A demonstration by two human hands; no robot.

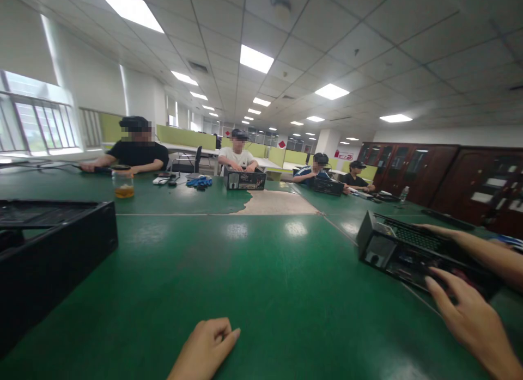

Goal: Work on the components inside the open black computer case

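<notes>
Hands sit low in the head view. Left hand (206, 347) rests on the green table (261, 293) at the bottom edge, fingers curled into a loose fist, holding nothing. Right hand (469, 314) is spread open, fingertips reaching the near side of a black computer case (404, 249) lying on its side at the right of the table. Another forearm (469, 241) lies along the case's top; whose it is cannot be told. Second black case (44, 260) sits at the left edge, well apart. Farther back: a glass jar (123, 185) of amber liquid, blue gloves (199, 181), and several seated people at other cases.
</notes>
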